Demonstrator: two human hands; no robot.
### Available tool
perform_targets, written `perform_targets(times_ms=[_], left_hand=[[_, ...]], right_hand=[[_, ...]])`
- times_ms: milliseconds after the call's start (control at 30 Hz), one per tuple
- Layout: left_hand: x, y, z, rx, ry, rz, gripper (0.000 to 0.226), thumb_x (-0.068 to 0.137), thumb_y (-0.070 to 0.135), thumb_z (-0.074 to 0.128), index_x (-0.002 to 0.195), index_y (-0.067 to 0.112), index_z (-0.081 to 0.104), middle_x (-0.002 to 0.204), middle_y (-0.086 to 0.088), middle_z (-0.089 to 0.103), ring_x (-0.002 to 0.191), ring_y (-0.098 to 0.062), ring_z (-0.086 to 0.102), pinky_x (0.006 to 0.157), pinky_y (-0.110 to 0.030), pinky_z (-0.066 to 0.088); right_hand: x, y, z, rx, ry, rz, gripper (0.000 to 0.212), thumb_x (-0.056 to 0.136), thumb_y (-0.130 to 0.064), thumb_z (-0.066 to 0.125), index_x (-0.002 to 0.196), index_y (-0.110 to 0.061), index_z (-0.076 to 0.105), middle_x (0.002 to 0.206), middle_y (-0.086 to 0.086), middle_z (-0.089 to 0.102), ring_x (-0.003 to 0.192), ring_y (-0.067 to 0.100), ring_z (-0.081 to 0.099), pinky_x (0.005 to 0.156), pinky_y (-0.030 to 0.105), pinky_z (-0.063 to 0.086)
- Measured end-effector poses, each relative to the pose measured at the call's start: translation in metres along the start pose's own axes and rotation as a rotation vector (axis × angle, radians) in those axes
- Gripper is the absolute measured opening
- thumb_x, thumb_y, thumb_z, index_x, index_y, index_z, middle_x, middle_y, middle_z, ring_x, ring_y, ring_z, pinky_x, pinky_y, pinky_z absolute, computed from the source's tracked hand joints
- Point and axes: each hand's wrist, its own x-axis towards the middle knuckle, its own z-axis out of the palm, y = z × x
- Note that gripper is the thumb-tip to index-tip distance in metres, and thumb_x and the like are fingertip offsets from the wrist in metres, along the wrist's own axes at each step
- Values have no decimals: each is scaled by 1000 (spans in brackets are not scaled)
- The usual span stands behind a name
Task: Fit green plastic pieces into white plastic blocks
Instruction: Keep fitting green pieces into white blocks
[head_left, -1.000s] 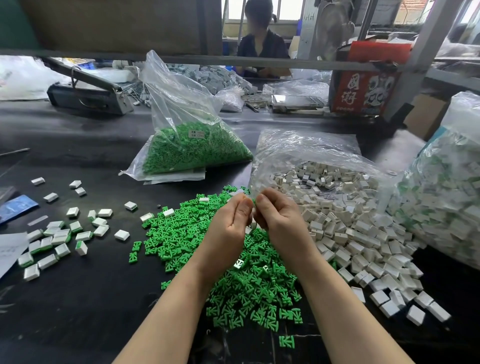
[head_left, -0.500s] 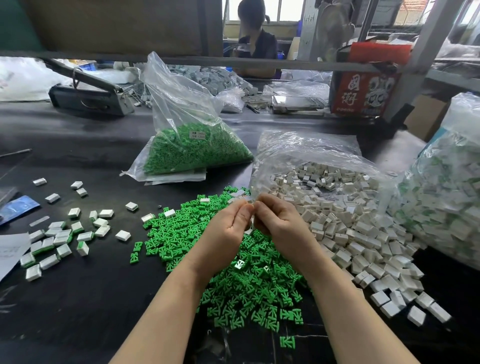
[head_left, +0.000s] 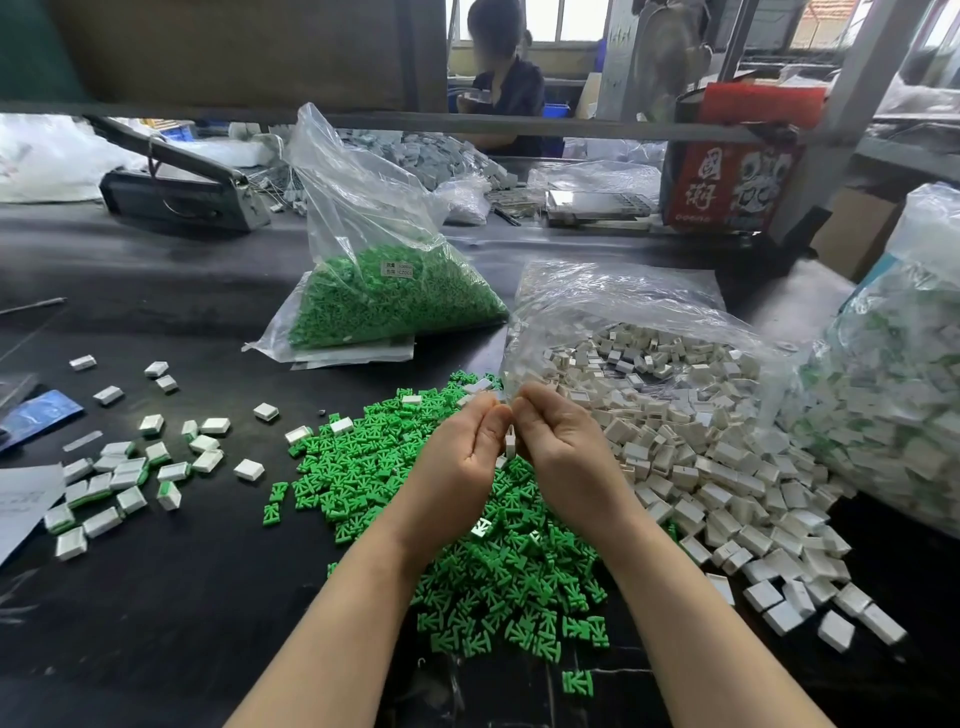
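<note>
Red printed box (head_left: 730, 179), black tool case (head_left: 176, 189), seated person (head_left: 506, 85)

Both forearms reach forward from the bottom edge and converge toward the middle. Left hand (head_left: 460, 462) raised, palm turned inward to the right, fingers curled, tips bunched at the top. Right hand (head_left: 563, 454) mirrors it, palm inward to the left, fingers curled. The two sets of fingertips meet (knuckles nearly touching). A small white block (head_left: 510, 446) shows in the gap between the hands, pinched there; which fingers bear on it cannot be made out. Wrists straight, forearms bare.
</note>
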Motion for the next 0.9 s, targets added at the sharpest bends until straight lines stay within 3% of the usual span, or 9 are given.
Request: perform_targets(times_ms=[67,200,267,400,500,600,700,800,900], left_hand=[[0,-4,-2,38,-18,19,35,98,41,39,103,13,59,97,-9,66,96,-30,62,89,-51,48],[1,-4,-2,-57,-36,14,28,99,38,39,92,20,59,83,11,62,84,-11,59,86,-34,51],[1,-3,-4,-148,-25,-27,29,99,39,40,81,25,58,77,11,56,82,-12,53,88,-39,47],[1,0,-7,-165,1,-48,30,97,44,41,74,31,54,71,15,48,74,-8,45,80,-36,41],[0,2,-5,-140,-7,-44,29,97,42,41,74,31,53,71,13,46,74,-11,43,82,-49,43],[-1,2,-5,-135,-16,-35,29,99,39,41,78,22,51,73,6,43,75,-14,41,84,-57,43],[-2,1,-6,-91,-31,-13,30,105,29,39,79,22,53,70,18,49,72,-5,46,77,-39,45],[-1,1,-7,-66,-59,-37,26,106,25,38,90,24,58,74,26,60,78,5,57,81,-18,48],[-1,1,-7,-80,-61,-42,25,106,26,38,95,21,60,77,22,61,81,1,58,86,-22,49]], right_hand=[[1,1,0,39,-38,37,32,102,-19,47,73,-27,54,61,-21,54,62,-2,46,64,23,37],[2,-1,5,170,-41,51,28,93,-30,45,68,-23,55,61,-14,48,64,10,43,65,38,36],[2,-2,4,152,-14,37,31,92,-34,41,67,-24,56,60,-12,49,61,8,42,63,34,35],[1,-2,1,54,124,-15,36,99,-33,39,80,-5,51,63,-3,46,60,13,40,59,38,34],[-1,-3,2,-39,142,-93,29,104,-19,45,79,-4,50,63,-3,46,59,12,41,58,40,35],[-2,-3,4,-109,136,-110,28,102,-17,48,76,-6,48,61,-3,44,57,9,38,56,33,32],[-3,-2,3,-121,108,-91,28,102,-17,48,75,-11,47,60,-4,43,56,6,36,54,29,30],[-3,-2,3,-110,59,-65,27,103,-19,47,76,-13,48,61,-2,44,57,8,37,54,38,32],[-1,-3,2,-76,25,-45,27,104,-20,45,80,-8,48,63,0,45,59,11,38,56,44,34]])
